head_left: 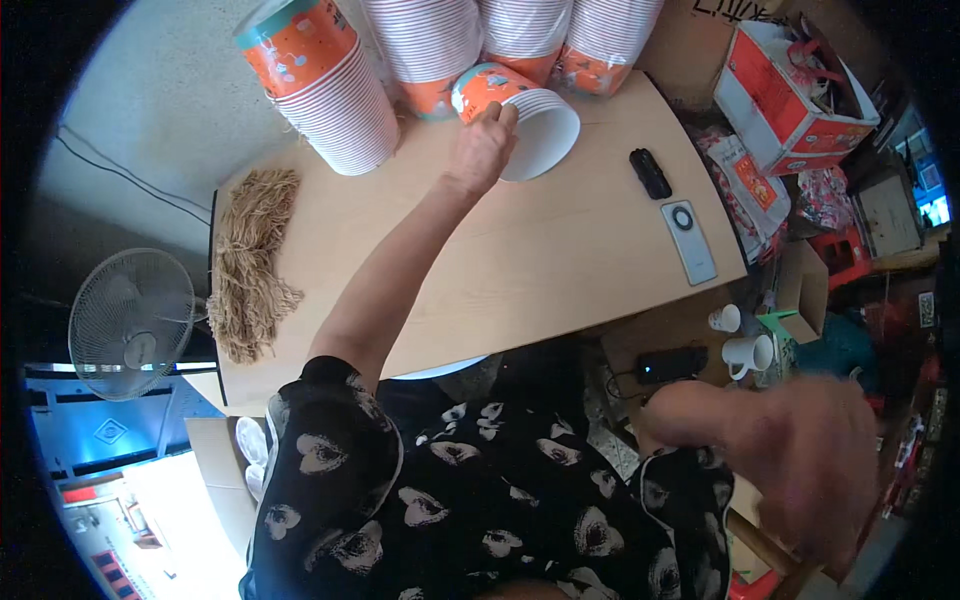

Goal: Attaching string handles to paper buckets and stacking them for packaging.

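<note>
The left hand [484, 146] is reaching far across the pale wooden table [560, 260] and is closing its fingers over the rim of a short stack of paper cups [520, 115], which is lying on its side at the far edge of the tabletop, orange-patterned outside and white inside, its open mouth facing right and toward the near side. Just beyond it, taller stacks of the same cups [430, 45] are lying in a row along the far edge, and one more long stack [325, 85] is slanting down to the left of them. A bundle of tan fibre strands [250, 265] is lying along the left end of the table. To the right of the held stack, well apart from it, a small black device [650, 172] and a grey phone [689, 241] are resting near the right edge. The right hand [805, 465] is hanging low at the near right, off the table, blurred; its fingers are looking loosely curled, and I cannot tell whether it is holding anything. Past the table's right edge, two white mugs [745, 350] are standing near a red and white carton [790, 100], and a floor fan [130, 322] is standing at the left.
</note>
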The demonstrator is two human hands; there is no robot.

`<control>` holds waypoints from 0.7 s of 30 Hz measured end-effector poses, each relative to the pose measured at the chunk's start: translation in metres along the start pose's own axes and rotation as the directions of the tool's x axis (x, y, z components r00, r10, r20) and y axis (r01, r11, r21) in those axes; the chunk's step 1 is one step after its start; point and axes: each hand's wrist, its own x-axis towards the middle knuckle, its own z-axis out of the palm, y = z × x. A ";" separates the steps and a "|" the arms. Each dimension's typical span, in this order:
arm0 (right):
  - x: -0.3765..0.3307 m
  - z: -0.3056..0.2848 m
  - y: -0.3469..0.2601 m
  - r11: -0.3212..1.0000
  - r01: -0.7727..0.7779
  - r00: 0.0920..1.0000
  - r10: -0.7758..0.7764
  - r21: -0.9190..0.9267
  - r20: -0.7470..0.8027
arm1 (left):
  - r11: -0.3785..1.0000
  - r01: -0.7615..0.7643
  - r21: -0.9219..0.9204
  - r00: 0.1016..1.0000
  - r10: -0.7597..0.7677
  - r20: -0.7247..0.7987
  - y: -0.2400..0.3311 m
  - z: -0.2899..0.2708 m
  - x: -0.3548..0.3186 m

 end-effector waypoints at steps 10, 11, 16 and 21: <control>-0.131 -0.156 0.131 0.229 -0.819 0.513 0.703 -0.526 -0.493 | 0.977 0.121 0.176 0.988 -0.101 -0.118 0.007 -0.023 -0.026; -0.144 -0.166 0.143 0.249 -0.763 0.572 0.689 -0.597 -0.444 | 0.975 0.131 0.182 0.986 -0.110 -0.122 0.011 -0.025 -0.028; -0.173 -0.174 0.177 0.140 -0.688 0.557 0.731 -0.712 -0.395 | 0.941 0.171 0.292 0.984 -0.150 -0.092 0.028 -0.035 -0.044; -0.183 -0.169 0.183 0.163 -0.568 0.674 0.655 -0.807 -0.342 | 0.936 0.216 0.279 0.976 -0.202 -0.076 0.052 -0.046 -0.066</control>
